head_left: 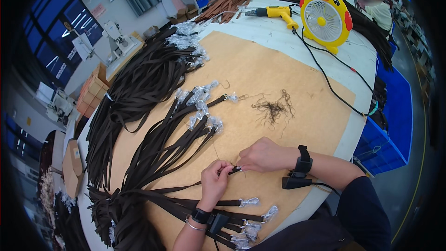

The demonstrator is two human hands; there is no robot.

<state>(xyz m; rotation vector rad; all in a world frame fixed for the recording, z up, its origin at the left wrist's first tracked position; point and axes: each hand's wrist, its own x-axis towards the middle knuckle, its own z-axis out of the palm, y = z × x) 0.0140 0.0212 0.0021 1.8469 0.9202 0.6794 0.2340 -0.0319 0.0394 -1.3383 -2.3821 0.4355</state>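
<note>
My left hand [215, 180] is closed on the end of a dark strap [179, 188], gripping it between thumb and fingers. Close beside it, my right hand [265, 155] pinches at the same strap end, and its fingertips hide what exactly lies between them. A thin loose thread [215, 148] rises from near my left fingers. Below my hands, several straps with metal snap hooks [249, 201] in clear plastic wrap reach out past my left wrist. Above and left lie more straps with wrapped hooks [202, 107]. They all run toward a gathered bundle [114, 200].
Brown paper [320, 97] covers the white table. A heap of dark thread scraps [274, 109] lies on it. At the back are a yellow heat gun [274, 12], a yellow fan [325, 21] and a black cord [327, 83]. Blue bins [383, 146] stand right; a large strap pile [139, 74], left.
</note>
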